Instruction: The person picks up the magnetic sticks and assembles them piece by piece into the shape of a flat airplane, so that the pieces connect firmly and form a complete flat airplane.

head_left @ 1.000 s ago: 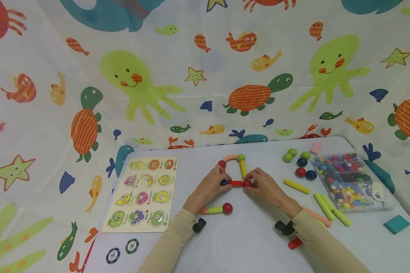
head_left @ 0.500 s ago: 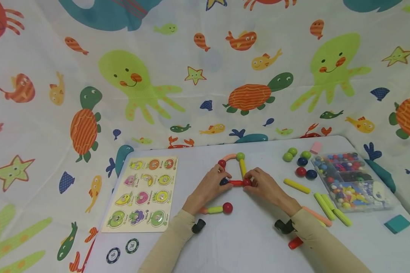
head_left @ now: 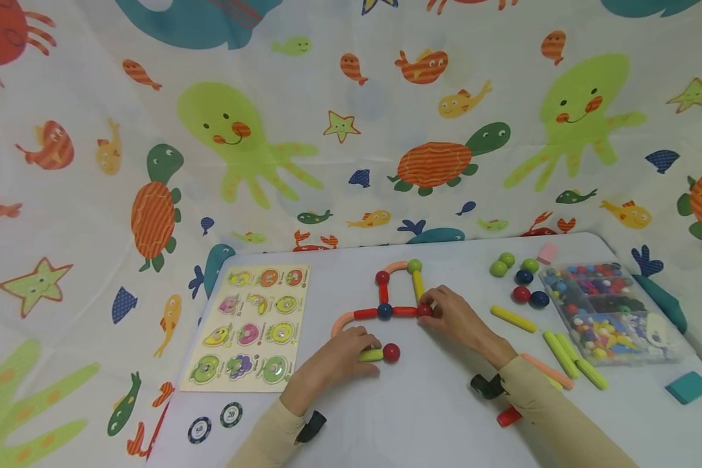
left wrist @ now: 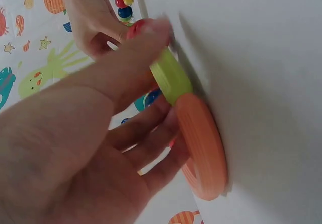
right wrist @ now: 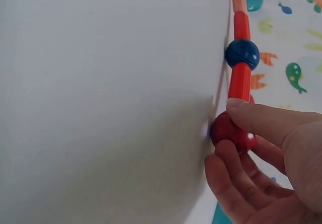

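Right hand [head_left: 453, 318]: pinching the red ball [right wrist: 231, 132] between thumb and fingers, the ball right at its fingertips.
Left hand [head_left: 340, 357]: thumb and fingers spread apart to either side of the green rod [left wrist: 172, 78]; whether they touch it, I cannot tell.
End ball [head_left: 391, 353]: red, on the right end of that rod, just past the left hand's fingers; the thumb overlaps it in the left wrist view.
Orange curve [left wrist: 204, 153]: meets the rod's other end beside the left hand's fingers; partly hidden under that hand from the head view.
Right arm: slants forward and leftward over the bench [head_left: 421, 422].
Left arm: slants forward and rightward, lower than the right.
Blue ball [head_left: 385, 312]: left of the right hand, joined to the red ball by a red rod [right wrist: 240, 83].
Side rod [head_left: 365, 314]: red, just forward of the left hand, between blue ball and orange curve.
Yellow rod [head_left: 418, 286]: just forward of the right hand, a green ball [head_left: 415, 265] at its far end.
Spare rods [head_left: 558, 354]: right of the right hand.
Bead box [head_left: 632, 357]: well right of the right hand, beyond the rods.
Puzzle board [head_left: 218, 325]: left of the left hand.
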The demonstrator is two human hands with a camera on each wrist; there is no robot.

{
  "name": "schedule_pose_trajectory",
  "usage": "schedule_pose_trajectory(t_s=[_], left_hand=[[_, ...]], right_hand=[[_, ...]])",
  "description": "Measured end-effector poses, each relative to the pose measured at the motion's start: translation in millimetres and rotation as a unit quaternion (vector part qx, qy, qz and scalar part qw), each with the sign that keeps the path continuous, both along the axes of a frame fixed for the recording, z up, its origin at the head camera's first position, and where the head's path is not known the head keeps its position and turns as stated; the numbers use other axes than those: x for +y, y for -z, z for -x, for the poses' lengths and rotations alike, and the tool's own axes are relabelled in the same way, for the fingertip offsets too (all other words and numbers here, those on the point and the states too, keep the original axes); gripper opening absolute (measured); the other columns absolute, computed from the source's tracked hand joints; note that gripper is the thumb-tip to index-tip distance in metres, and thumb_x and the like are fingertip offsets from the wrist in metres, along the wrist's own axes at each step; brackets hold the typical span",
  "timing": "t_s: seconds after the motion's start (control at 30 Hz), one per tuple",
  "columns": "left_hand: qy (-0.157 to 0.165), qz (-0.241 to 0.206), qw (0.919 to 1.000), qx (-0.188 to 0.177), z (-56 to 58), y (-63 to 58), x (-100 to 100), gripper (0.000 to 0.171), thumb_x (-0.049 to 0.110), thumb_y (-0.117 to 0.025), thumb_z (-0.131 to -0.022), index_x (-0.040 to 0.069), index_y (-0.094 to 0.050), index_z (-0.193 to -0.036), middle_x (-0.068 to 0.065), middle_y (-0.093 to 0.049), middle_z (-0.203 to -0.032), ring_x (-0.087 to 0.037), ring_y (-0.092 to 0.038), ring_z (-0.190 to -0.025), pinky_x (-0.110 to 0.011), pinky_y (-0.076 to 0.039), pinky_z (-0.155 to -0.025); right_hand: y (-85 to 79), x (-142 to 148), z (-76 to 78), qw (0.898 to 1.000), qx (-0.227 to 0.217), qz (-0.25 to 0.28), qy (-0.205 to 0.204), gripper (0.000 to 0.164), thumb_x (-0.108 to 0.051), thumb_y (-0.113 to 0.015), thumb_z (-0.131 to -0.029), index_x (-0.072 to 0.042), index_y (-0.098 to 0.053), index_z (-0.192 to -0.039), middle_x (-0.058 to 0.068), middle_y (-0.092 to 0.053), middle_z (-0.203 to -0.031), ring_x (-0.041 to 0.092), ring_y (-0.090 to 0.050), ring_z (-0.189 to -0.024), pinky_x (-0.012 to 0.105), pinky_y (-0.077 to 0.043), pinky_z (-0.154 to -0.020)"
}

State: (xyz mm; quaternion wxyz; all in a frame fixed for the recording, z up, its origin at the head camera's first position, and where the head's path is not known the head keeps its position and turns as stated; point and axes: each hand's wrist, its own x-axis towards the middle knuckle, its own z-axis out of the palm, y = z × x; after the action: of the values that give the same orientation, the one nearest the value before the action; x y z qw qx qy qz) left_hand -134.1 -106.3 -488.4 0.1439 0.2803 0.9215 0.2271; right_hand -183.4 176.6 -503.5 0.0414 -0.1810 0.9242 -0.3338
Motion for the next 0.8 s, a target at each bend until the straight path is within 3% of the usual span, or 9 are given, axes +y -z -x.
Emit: schedule_pose_trajectory(t_s=[0.23, 0.4, 0.8], left_hand=[[-0.024, 0.015, 0.9993, 0.023, 3.4, 1.1, -6.8, 0.025, 0.018, -0.080, -0.088, 0.018, -0.074, -0.113, 0.008, -0.065, -0.102, -0.007, -0.056, -0.094, -0.023, -0.053, -0.086], [-0.031, 0.016, 0.9976, 0.061, 13.3, 1.7, -11.5, 0.026, 0.015, -0.079, -0.088, 0.016, -0.074, -0.114, 0.005, -0.066, -0.103, -0.009, -0.056, -0.094, -0.025, -0.053, -0.088], [-0.061, 0.008, 0.9945, 0.084, 35.7, 0.9, -15.5, 0.030, 0.011, -0.079, -0.088, 0.015, -0.073, -0.117, 0.002, -0.067, -0.103, -0.011, -0.057, -0.093, -0.030, -0.054, -0.088]], right_hand=[[0.9, -9.2, 14.5, 1.000, -0.011, -0.007, 0.001, 0.035, -0.020, -0.082, -0.087, -0.011, -0.066, -0.117, 0.004, -0.059, -0.106, 0.014, -0.057, -0.089, 0.026, -0.055, -0.080], [0.8, -17.9, 27.9, 1.000, -0.015, -0.006, 0.001, 0.034, -0.018, -0.081, -0.087, -0.008, -0.065, -0.116, 0.006, -0.059, -0.104, 0.016, -0.058, -0.089, 0.026, -0.055, -0.079], [1.1, -34.1, 51.4, 0.999, -0.015, -0.010, 0.027, 0.033, -0.018, -0.079, -0.089, -0.009, -0.064, -0.117, 0.009, -0.058, -0.108, 0.020, -0.058, -0.093, 0.033, -0.056, -0.084]])
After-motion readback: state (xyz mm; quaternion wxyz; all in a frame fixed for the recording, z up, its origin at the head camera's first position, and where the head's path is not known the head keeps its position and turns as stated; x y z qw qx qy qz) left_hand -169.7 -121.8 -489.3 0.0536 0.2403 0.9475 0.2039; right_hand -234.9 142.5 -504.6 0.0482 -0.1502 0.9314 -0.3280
